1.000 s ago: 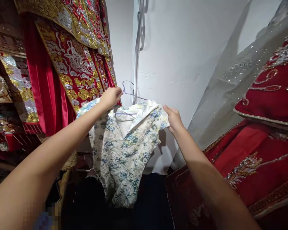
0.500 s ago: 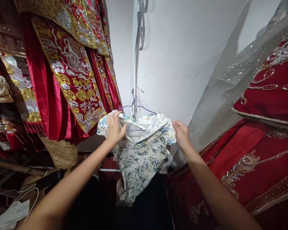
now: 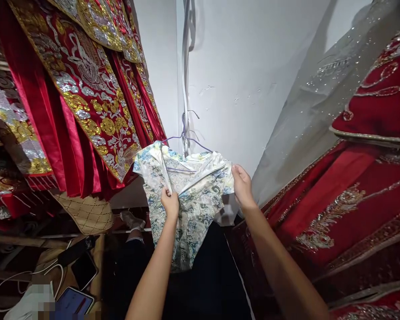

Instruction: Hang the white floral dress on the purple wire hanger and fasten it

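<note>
Overhead, a floral garment (image 3: 190, 195) hangs on a purple wire hanger (image 3: 186, 141) against the white wall (image 3: 246, 80). Left hand (image 3: 170, 203) pinches its front placket edge; right hand (image 3: 242, 186) grips the right shoulder. Red embroidered robes (image 3: 86, 89) hang just beside it.

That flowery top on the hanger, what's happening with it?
A person is handling a pale floral garment that hangs on a thin wire hanger by the white wall. The left hand pinches the front edge of the cloth, and the right hand grips the shoulder on the other side. Red robes with gold embroidery hang to the left, and more red embroidered cloth is on the right.
</note>
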Demonstrator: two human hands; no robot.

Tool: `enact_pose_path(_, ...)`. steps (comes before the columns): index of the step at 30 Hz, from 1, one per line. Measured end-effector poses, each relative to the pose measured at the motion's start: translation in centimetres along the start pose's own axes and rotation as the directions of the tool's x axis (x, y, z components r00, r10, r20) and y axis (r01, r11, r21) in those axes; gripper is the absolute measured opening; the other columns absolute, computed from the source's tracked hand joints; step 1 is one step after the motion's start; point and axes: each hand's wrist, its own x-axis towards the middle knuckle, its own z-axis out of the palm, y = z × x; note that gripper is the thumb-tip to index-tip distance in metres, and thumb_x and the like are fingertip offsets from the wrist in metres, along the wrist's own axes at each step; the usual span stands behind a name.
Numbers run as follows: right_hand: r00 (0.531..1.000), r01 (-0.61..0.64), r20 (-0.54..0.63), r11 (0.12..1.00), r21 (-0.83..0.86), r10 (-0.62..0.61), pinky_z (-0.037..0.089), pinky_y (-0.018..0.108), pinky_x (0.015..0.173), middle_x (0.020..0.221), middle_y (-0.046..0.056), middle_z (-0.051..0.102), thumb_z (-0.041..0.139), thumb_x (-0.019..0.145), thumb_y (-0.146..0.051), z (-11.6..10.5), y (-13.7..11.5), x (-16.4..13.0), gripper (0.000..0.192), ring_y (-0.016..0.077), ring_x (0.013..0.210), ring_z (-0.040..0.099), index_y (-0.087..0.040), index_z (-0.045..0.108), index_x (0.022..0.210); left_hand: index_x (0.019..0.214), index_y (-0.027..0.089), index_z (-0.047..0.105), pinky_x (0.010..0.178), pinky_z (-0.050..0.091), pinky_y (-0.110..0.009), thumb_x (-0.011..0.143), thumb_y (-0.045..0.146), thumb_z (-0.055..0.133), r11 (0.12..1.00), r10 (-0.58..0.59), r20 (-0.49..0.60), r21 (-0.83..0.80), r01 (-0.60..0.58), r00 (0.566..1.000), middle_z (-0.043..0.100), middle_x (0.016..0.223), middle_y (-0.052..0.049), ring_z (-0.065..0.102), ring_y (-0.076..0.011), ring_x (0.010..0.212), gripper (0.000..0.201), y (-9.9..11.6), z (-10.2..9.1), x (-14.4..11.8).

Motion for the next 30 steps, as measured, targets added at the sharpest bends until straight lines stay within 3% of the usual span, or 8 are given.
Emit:
enact_pose_path(4, 0.925, 0.014, -0.379, 0.999, -0.046, -0.03, 0.048, 0.042, 0.097, 0.129, 0.014, 0.059, 0.062, 0.085, -0.046, 1.2, 1.6, -6.5, 0.052, 0.0267, 0.116, 0.059, -0.022, 0.051, 0.13, 0.08, 0.024, 0.04, 0.066, 0.049, -0.029, 0.078, 0.015, 0.047, 0.999, 0.004, 0.048, -0.041, -0.002, 0.999, 0.047, 0.072, 0.001, 0.056, -0.0169, 0.07, 0.011, -1.6, -1.7, -3.3)
enact_pose_path(6, 0.89, -0.058, -0.457, 0.996, -0.072, 0.018, 0.049, 0.041, 0.093, 0.123, 0.013, 0.059, 0.066, 0.084, -0.043, 2.4, 2.3, -11.2, 0.045, 0.0263, 0.109, 0.06, -0.024, 0.055, 0.123, 0.079, 0.024, 0.042, 0.063, 0.046, -0.026, 0.076, 0.016, 0.05, 0.99, 0.023, 0.077, -0.144, -0.011, 0.997, 0.047, 0.071, 0.002, 0.053, -0.0154, 0.067, 0.011, -1.5, -2.8, -5.3)
enact_pose_path(8, 0.923, -0.101, -0.375, 0.995, -0.015, 0.088, 0.05, 0.038, 0.084, 0.105, 0.009, 0.063, 0.064, 0.085, -0.039, 3.8, 2.6, -15.3, 0.026, 0.0243, 0.094, 0.062, -0.021, 0.062, 0.104, 0.08, 0.022, 0.046, 0.061, 0.042, -0.024, 0.076, 0.017, 0.052, 0.949, 0.06, 0.144, -0.314, -0.012, 0.988, 0.047, 0.07, 0.003, 0.05, -0.0133, 0.064, 0.009, -0.8, -3.8, -6.9)
enact_pose_path(10, 0.986, -0.163, -0.02, 0.985, 0.065, 0.164, 0.05, 0.034, 0.076, 0.086, 0.006, 0.064, 0.063, 0.086, -0.034, 5.3, 2.5, -18.0, 0.016, 0.0214, 0.081, 0.062, -0.019, 0.063, 0.092, 0.082, 0.02, 0.052, 0.062, 0.04, -0.022, 0.077, 0.018, 0.055, 0.894, 0.095, 0.231, -0.448, 0.019, 0.968, 0.05, 0.071, 0.003, 0.05, -0.0121, 0.066, 0.007, 0.1, -4.7, -7.9)
enact_pose_path(13, 0.95, -0.185, 0.278, 0.974, 0.133, 0.143, 0.049, 0.031, 0.076, 0.084, 0.003, 0.063, 0.062, 0.084, -0.024, 6.8, 1.8, -19.1, 0.008, 0.0191, 0.081, 0.062, -0.02, 0.061, 0.091, 0.086, 0.016, 0.059, 0.066, 0.041, -0.021, 0.077, 0.018, 0.058, 0.877, 0.083, 0.29, -0.476, 0.069, 0.953, 0.056, 0.076, 0.001, 0.052, -0.0123, 0.07, 0.009, 1.0, -5.4, -8.4)
enact_pose_path(18, 0.939, -0.129, 0.336, 0.982, 0.137, 0.076, 0.049, 0.028, 0.075, 0.09, 0.002, 0.062, 0.064, 0.079, -0.015, 7.3, 0.9, -19.0, 0.024, 0.0178, 0.085, 0.061, -0.022, 0.059, 0.101, 0.09, 0.017, 0.061, 0.063, 0.039, -0.021, 0.085, 0.029, 0.061, 0.897, 0.061, 0.31, -0.434, 0.084, 0.949, 0.054, 0.073, 0.002, 0.049, -0.0122, 0.067, 0.013, 1.0, -5.8, -8.5)
enact_pose_path(23, 0.922, -0.218, 0.354, 0.966, 0.141, 0.157, 0.051, 0.029, 0.072, 0.082, 0.004, 0.066, 0.067, 0.085, -0.029, 6.8, 0.9, -18.8, 0.011, 0.0189, 0.079, 0.064, -0.02, 0.062, 0.087, 0.081, 0.018, 0.055, 0.064, 0.038, -0.023, 0.093, 0.039, 0.056, 0.926, 0.138, 0.277, -0.376, -0.025, 0.951, 0.05, 0.071, 0.002, 0.048, -0.0129, 0.068, 0.024, 1.3, -6.2, -9.4)
enact_pose_path(30, 0.894, -0.3, 0.373, 0.95, 0.087, 0.248, 0.053, 0.032, 0.07, 0.07, 0.003, 0.065, 0.072, 0.081, -0.037, 5.1, 0.2, -17.3, 0.021, 0.0199, 0.069, 0.065, -0.02, 0.061, 0.077, 0.085, 0.019, 0.057, 0.073, 0.04, -0.026, 0.095, 0.041, 0.055, 0.959, 0.269, 0.401, -0.196, -0.205, 0.876, 0.056, 0.08, -0.001, 0.052, -0.0162, 0.078, 0.024, 1.8, -6.4, -10.3)
